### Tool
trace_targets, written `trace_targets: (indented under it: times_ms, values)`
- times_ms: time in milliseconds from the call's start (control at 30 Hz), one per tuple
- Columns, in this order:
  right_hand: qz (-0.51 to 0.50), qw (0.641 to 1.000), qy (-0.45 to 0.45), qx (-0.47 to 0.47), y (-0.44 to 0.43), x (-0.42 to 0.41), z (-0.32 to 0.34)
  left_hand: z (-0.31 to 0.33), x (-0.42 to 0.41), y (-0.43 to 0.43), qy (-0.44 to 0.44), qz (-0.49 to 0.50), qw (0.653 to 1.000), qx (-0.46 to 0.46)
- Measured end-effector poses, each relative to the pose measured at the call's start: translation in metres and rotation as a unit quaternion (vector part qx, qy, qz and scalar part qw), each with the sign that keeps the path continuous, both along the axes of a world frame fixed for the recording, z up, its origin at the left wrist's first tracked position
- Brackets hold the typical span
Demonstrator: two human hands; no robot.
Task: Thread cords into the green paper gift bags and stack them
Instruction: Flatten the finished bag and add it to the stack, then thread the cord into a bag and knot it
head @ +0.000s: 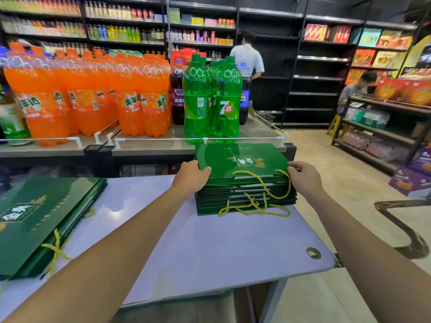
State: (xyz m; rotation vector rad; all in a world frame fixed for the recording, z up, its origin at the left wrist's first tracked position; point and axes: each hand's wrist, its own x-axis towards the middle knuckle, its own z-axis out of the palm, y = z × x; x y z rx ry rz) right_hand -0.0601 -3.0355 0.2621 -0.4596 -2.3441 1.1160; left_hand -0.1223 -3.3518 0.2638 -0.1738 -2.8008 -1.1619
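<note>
Both hands are out at the far right corner of the table (210, 241), one on each side of the top bag (242, 159) on the stack (245, 194). The left hand (190, 174) curls over the bag's left edge, fingers bent down onto it; the right hand (303, 174) pinches the right edge between thumb and fingers. Neither has hold of anything else.

The bag lies flat and folded, gold print up, its yellow cord (268, 183) looping over the near face of the stack. A second pile (42, 220) of green bags sits at the table's left, well apart.

The bag looks like coated card: light, stiff across the panel, probably slick, so it likely slides off square with little push. The creased side edges seem the sensible hold, as pressing mid-panel could dent it. The cords are soft and twisted, apt to snag one another, so lifting by them would probably drag neighbours askew.
</note>
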Motion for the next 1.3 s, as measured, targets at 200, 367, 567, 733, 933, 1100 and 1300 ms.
trace_targets:
  times_ms: [200, 367, 567, 733, 933, 1100, 1300]
  values:
    - [-0.003, 0.997, 0.030, 0.073, -0.013, 0.007, 0.011, 0.005, 0.005, -0.008, 0.009, -0.004, 1.000, 0.027]
    - [0.036, 0.981, 0.058, 0.184, -0.060, 0.017, 0.024, 0.009, 0.028, -0.025, 0.041, -0.020, 0.999, 0.010]
    - [0.133, 0.951, 0.108, 0.257, -0.165, 0.038, 0.015, 0.003, 0.079, -0.090, 0.162, -0.046, 0.980, -0.109]
    - [0.238, 0.922, 0.108, 0.285, -0.253, 0.045, -0.016, -0.005, 0.109, -0.175, 0.196, 0.010, 0.953, -0.229]
    - [0.343, 0.911, 0.001, 0.231, -0.328, 0.047, -0.064, 0.002, 0.132, -0.282, 0.155, 0.080, 0.951, -0.256]
    - [0.352, 0.899, -0.035, 0.256, -0.338, 0.047, -0.085, -0.014, 0.146, -0.342, -0.081, 0.098, 0.932, -0.340]
    - [0.358, 0.899, -0.026, 0.251, -0.336, 0.045, -0.087, -0.046, 0.162, -0.337, -0.110, 0.078, 0.936, -0.324]
